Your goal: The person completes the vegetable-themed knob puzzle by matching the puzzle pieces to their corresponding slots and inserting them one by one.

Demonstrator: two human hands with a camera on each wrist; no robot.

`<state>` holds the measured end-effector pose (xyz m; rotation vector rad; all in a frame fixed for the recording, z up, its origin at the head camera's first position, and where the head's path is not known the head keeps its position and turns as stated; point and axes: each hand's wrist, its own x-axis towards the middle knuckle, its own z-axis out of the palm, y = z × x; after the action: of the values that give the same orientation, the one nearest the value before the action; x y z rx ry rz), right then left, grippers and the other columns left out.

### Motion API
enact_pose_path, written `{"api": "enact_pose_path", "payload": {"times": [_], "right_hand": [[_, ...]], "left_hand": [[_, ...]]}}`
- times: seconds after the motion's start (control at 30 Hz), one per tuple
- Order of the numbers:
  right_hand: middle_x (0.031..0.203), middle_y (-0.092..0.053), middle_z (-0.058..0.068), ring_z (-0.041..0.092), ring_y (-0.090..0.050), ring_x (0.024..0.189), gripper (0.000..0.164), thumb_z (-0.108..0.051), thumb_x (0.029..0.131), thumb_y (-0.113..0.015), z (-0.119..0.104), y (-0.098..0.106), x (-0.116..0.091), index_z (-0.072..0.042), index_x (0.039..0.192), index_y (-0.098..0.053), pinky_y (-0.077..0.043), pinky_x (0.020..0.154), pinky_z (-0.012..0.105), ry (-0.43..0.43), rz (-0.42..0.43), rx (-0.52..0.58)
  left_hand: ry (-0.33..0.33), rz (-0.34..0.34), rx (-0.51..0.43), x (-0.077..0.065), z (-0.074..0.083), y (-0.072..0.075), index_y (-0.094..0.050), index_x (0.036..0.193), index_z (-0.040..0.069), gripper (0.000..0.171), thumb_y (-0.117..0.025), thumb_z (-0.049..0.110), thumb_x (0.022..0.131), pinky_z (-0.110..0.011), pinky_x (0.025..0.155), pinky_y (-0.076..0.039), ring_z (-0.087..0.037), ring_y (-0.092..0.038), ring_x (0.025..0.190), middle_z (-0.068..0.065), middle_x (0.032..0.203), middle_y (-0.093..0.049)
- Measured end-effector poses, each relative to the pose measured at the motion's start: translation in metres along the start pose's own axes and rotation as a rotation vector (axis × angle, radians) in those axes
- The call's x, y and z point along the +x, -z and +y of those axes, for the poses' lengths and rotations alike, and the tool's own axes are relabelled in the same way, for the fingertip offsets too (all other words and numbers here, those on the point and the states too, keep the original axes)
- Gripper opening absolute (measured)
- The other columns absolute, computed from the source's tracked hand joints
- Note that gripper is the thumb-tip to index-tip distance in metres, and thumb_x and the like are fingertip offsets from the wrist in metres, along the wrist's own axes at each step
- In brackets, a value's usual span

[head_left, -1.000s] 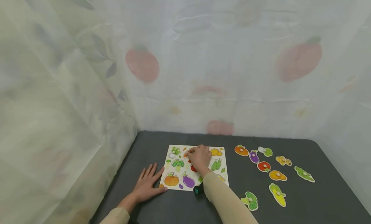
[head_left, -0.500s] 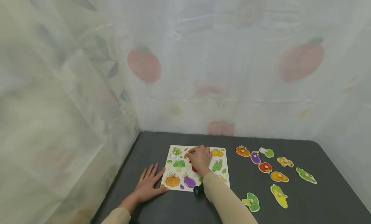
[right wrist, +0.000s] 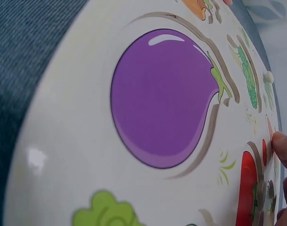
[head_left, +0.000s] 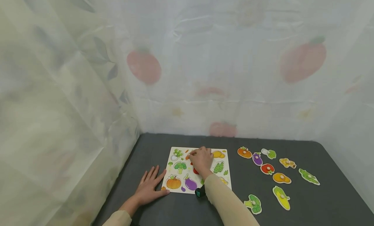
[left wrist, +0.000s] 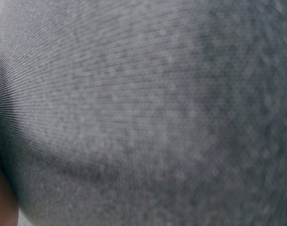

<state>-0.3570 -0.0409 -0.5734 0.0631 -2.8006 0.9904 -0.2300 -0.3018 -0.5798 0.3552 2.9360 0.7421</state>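
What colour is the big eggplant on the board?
Purple. The big eggplant shows best in the right wrist view.

Along the tabletop's (head_left: 181,213) far edge, a narrow bare strip runs behind the puzzle board (head_left: 227,159) and loose pieces (head_left: 267,169), hemmed by the curtain (head_left: 181,115). The left hand (head_left: 148,188) blocks the board's near left corner; the right sleeve (head_left: 228,198) leaves a tight gap beside the broccoli piece (head_left: 253,204).

Whether this is a home, a lab or something else cannot be told, as it is screened off: pale, creased curtains (head_left: 187,86) printed with red fruit (head_left: 144,67) and grey leaves (head_left: 101,49) close in the left, back and right of a dark, fabric-topped table (head_left: 317,206).
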Motion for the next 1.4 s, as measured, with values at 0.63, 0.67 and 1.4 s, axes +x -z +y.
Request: {"api": "enact_pose_path", "payload": {"times": [0.63, 0.67, 1.4], "right_hand": [[0.100, -0.059, 0.002, 0.029, -0.046, 0.103, 0.010, -0.037, 0.092, -0.077, -0.002, 0.010, -0.005, -0.028, 0.089, -0.082, -0.038, 0.085, 0.047, 0.126, -0.019, -0.097], [0.100, -0.059, 0.003, 0.030, -0.046, 0.104, 0.011, -0.037, 0.092, -0.077, -0.001, 0.010, -0.005, -0.028, 0.091, -0.082, -0.038, 0.085, 0.047, 0.134, -0.029, -0.095], [0.120, -0.068, 0.011, 0.038, -0.051, 0.123, 0.033, -0.027, 0.100, -0.069, 0.078, 0.170, 0.015, -0.010, 0.127, -0.073, -0.031, 0.109, 0.063, 0.201, 0.025, 0.210]], "left_hand": [[0.020, -0.029, 0.035, -0.001, 0.002, 0.000, -0.034, 0.162, 0.021, 0.096, -0.066, 0.071, 0.087, -0.062, 0.121, 0.001, -0.041, -0.007, 0.155, -0.017, 0.169, -0.015], [0.021, -0.035, 0.040, -0.001, 0.002, 0.000, -0.034, 0.162, 0.021, 0.095, -0.065, 0.070, 0.087, -0.063, 0.121, 0.001, -0.042, -0.006, 0.155, -0.018, 0.169, -0.015], [0.019, -0.023, 0.063, 0.004, 0.001, 0.001, -0.033, 0.162, 0.022, 0.096, -0.065, 0.072, 0.086, -0.063, 0.121, -0.001, -0.042, -0.008, 0.155, -0.019, 0.169, -0.016]]}}
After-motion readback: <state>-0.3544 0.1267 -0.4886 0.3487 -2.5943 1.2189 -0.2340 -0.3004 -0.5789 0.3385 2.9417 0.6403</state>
